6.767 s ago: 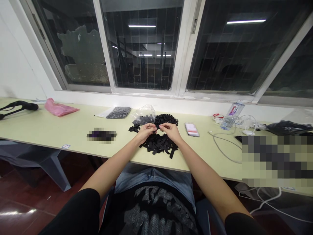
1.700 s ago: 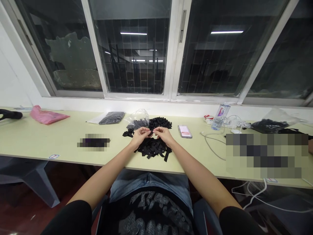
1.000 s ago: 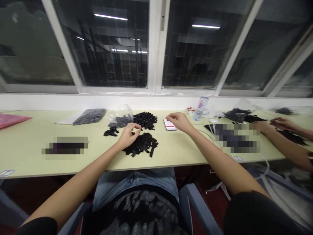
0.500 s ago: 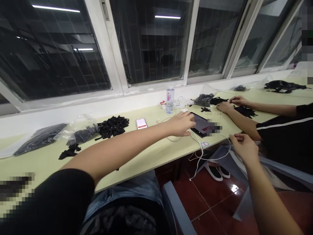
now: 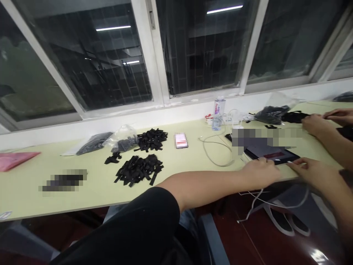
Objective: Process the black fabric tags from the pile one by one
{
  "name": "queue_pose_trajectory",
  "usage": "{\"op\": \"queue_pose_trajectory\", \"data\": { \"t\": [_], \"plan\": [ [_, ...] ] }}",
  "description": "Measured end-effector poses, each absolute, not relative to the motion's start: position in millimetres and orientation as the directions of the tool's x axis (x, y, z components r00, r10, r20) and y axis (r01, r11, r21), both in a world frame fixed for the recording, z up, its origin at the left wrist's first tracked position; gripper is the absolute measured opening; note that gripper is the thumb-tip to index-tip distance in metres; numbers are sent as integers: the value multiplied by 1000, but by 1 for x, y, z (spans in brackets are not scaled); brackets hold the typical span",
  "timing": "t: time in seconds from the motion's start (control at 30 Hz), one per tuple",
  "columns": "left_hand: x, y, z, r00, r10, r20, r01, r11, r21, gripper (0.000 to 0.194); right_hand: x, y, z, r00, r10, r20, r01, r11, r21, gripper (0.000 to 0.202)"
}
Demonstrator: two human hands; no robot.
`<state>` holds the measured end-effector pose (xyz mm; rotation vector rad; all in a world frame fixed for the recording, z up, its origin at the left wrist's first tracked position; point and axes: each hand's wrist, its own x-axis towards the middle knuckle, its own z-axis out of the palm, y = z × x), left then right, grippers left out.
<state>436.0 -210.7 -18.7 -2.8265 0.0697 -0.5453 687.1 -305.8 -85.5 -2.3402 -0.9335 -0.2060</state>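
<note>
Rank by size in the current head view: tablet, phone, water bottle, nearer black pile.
1. Tablet and nearer black pile: unsure which is larger; the tablet is partly obscured.
2. Water bottle
3. Phone

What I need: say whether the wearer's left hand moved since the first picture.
Yes, rightward: first left of the phone, the left hand is now right of it.

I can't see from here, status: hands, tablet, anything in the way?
Left hand at near edge of tablet, grip unclear. Right hand by its near right corner. White cable hanging below left hand.
</note>
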Motion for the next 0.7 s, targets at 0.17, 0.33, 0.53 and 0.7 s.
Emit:
{"op": "queue_pose_trajectory", "data": {
  "t": [0.17,0.33,0.53,0.7],
  "plan": [
    [444,-215,-29,874,-132,467,49,-933,-355,34,671,-305,-73,707,622,338,705,-574,-417,35],
    [449,-224,-23,909,-155,387,-32,-951,-307,36,647,-315,-54,611,679,408,784,-450,-427,35],
    [440,-227,-6,949,-128,287,-43,-958,-284,39,646,-312,-56,610,687,395,784,-453,-424,33],
    [443,-220,-5,967,-116,229,-78,-983,-167,35,655,-311,-55,541,752,376,829,-402,-390,34]
  ]
}}
